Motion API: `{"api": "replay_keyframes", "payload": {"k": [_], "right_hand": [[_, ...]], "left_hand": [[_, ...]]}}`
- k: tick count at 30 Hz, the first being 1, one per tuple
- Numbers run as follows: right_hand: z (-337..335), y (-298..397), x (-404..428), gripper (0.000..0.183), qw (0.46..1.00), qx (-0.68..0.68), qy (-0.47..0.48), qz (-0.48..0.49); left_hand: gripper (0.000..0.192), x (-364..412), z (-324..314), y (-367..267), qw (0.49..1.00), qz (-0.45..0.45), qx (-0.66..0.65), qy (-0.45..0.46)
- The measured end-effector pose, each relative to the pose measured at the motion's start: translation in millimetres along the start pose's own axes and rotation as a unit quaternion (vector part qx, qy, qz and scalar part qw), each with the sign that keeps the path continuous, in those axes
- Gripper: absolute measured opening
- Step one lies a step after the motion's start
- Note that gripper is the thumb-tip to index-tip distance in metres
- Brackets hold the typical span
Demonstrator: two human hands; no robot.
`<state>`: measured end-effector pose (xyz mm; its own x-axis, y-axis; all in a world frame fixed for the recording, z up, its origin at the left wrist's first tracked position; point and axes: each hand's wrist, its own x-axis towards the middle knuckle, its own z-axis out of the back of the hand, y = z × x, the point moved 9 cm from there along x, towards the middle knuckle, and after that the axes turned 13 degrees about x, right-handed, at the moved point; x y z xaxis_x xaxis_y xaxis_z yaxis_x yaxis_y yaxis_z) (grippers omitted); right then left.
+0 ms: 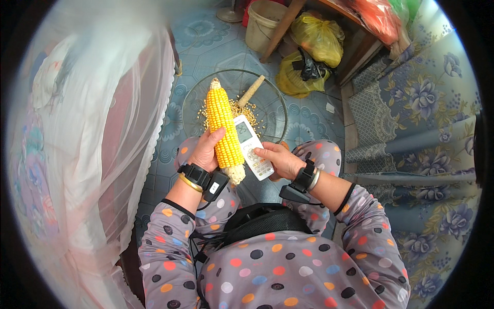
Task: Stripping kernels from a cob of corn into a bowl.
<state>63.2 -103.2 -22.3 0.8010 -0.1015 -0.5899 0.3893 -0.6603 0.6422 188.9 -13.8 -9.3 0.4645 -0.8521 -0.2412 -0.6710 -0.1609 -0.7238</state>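
Observation:
My left hand (207, 150) grips a full ear of yellow corn (224, 123), its pale tip pointing away from me and its stub towards my lap. In my right hand (281, 158) is a white remote control (252, 148) with a small display, the thumb resting on its buttons. The remote lies close beside the ear. Below both hands is a round, clear tray with a dark rim (286, 112) on the floor. Loose corn kernels (250, 116) are scattered in it, and a bare corncob (251, 91) lies at its far right; the ear and remote hide part of the kernels.
White netting (135, 89) hangs on the left, and a flowered curtain (420, 116) on the right. A pale bucket (265, 23), a wooden leg (283, 31) and yellow plastic bags (320, 38) stand at the back. The floor is patterned blue tile (208, 33).

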Motion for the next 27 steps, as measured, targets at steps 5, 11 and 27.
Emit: {"api": "replay_keyframes", "payload": {"k": [5, 11, 27], "right_hand": [[2, -2, 8, 0.04, 0.999, -0.036, -0.021, 0.002], [4, -4, 9, 0.04, 0.998, -0.05, -0.042, -0.005], [-11, 10, -10, 0.044, 0.996, -0.065, -0.035, 0.056]], "left_hand": [[0.053, -1, 1, 1, 1.0, 0.004, 0.001, 0.003], [0.053, 1, 2, 4, 1.0, 0.008, 0.002, 0.013], [0.049, -1, -1, -3, 1.0, -0.013, 0.004, 0.022]]}}
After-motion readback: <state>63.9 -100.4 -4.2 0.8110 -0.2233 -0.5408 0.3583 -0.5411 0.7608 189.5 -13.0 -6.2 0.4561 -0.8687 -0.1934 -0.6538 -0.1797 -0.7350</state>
